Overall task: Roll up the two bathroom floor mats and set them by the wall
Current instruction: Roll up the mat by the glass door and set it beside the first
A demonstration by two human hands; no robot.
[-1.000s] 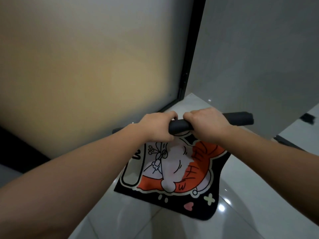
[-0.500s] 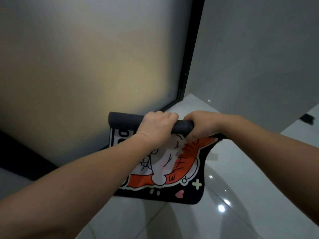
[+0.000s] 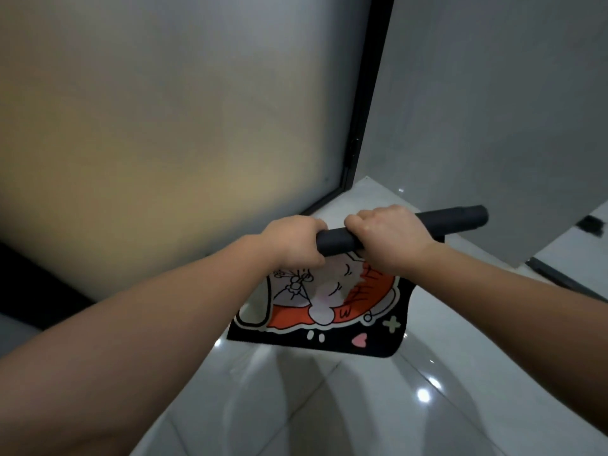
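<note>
A floor mat (image 3: 332,307) with a black border and an orange and white cartoon print hangs in the air, its top part wound into a dark roll (image 3: 454,218). My left hand (image 3: 296,241) grips the roll's left end, which it hides. My right hand (image 3: 388,238) grips the roll just beside it, and the roll's right end sticks out past that hand. The mat's unrolled lower part dangles above the floor. Only one mat is in view.
A frosted glass door (image 3: 171,120) with a black frame (image 3: 368,103) fills the left. A grey wall (image 3: 500,103) stands to the right, meeting the door at a corner. Glossy light floor tiles (image 3: 329,406) lie below. A dark strip (image 3: 566,281) runs along the floor at right.
The roll has shifted to the right in my hands: half a second ago its left end stuck out, now the right end does. The hanging part has grown shorter than a second ago.
</note>
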